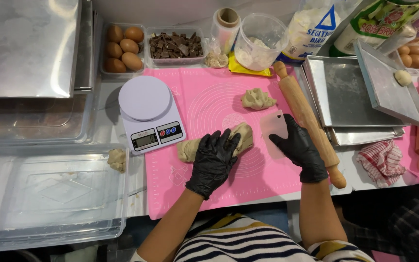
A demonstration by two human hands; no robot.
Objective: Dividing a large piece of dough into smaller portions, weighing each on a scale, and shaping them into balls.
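Observation:
My left hand (213, 162), in a black glove, presses down on a long roll of beige dough (188, 149) that lies across the pink silicone mat (204, 92). My right hand (299, 148), also gloved in black, grips a translucent pink plastic scraper (272, 127) held upright just right of the roll's end. A smaller lump of dough (257, 99) sits farther back on the mat. A wooden rolling pin (306, 119) lies diagonally along the mat's right edge, beside my right hand.
A white kitchen scale (150, 114) stands left of the mat, with a dough piece (117, 159) on a clear lidded box (49, 194). Eggs (122, 47), chocolate pieces (175, 46), a flour tub (258, 43), flour bags and metal trays (350, 92) line the back and right. A checked cloth (381, 160) lies near the front.

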